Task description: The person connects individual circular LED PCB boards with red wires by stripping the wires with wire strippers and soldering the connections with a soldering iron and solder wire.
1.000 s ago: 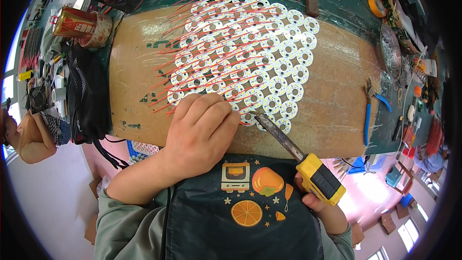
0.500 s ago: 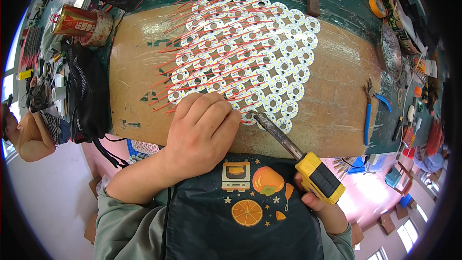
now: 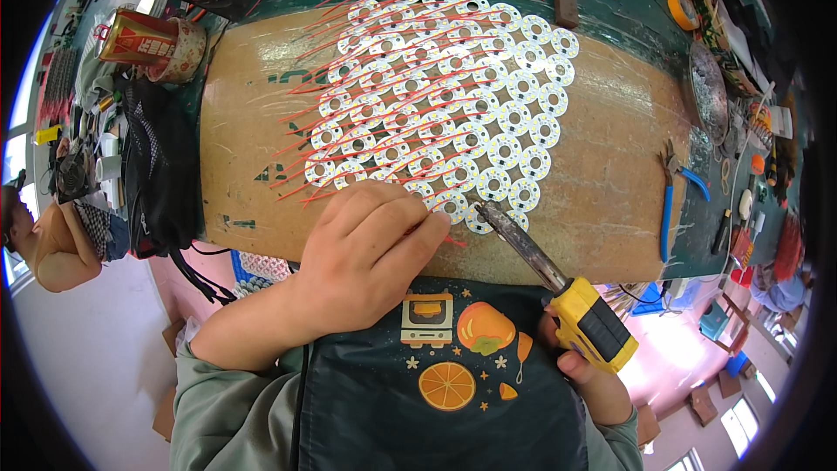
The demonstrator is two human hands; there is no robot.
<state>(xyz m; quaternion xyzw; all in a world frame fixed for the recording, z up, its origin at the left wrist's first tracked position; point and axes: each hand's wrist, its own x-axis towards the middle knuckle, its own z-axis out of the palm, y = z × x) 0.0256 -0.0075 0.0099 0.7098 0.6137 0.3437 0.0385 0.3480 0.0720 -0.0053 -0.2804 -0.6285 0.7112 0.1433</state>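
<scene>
- A soldering iron [image 3: 558, 283] is gripped in the right hand [image 3: 588, 366] by its yellow handle, low near the apron; the dark shaft is angled up and left, and its tip is set at a round white LED board [image 3: 478, 216] on the near edge of the cluster.
- The left hand [image 3: 370, 253] is laid palm down on the brown cardboard sheet [image 3: 244, 148], its fingers curled at the front boards; a thin red wire appears to be pinched at the fingertips (mostly hidden, so it cannot be told for certain).
- The whole array of LED discs [image 3: 445, 96] is spread over the cardboard on the green tabletop [image 3: 610, 0], with red leads fanned out to the left.
- Handling, as judged: the discs look thin, light, stiff and easily nudged, best steadied by the rim. The wires look fine and springy, to be held close to the joint. The iron is to be held by the yellow grip only (the metal is presumably hot).
- Blue-handled pliers [image 3: 670, 209] are seen lying to the right, well apart from both hands.
</scene>
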